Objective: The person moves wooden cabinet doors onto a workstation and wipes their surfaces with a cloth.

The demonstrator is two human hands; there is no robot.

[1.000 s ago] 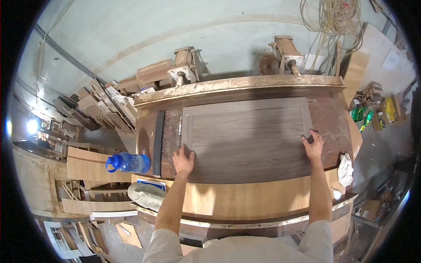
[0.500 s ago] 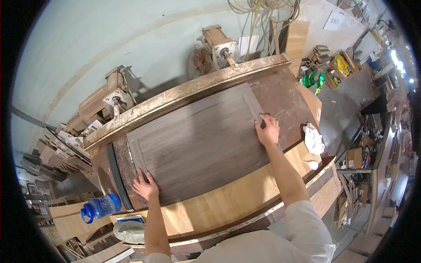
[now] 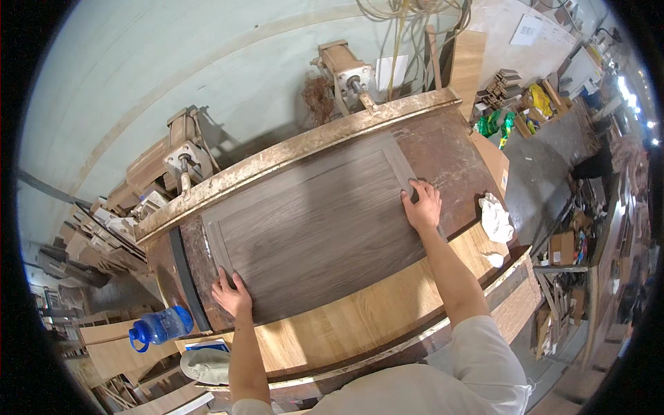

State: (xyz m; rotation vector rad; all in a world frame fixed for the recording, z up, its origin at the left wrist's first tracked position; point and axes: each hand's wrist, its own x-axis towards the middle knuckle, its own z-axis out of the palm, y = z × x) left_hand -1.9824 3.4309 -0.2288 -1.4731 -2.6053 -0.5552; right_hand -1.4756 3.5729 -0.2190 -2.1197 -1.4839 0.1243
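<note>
My view has swung right since a second ago, so the bench now slants. My left hand and right hand stay at opposite ends of the grey panel, which lies between them, thumbs parted from fingers, resting loosely against its edges. Left of my left hand: a black strip.

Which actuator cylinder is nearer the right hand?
The right cylinder, with the white sheet beside it. The left cylinder sits farther from the right hand, which touches the grey wood-grain panel.
</note>
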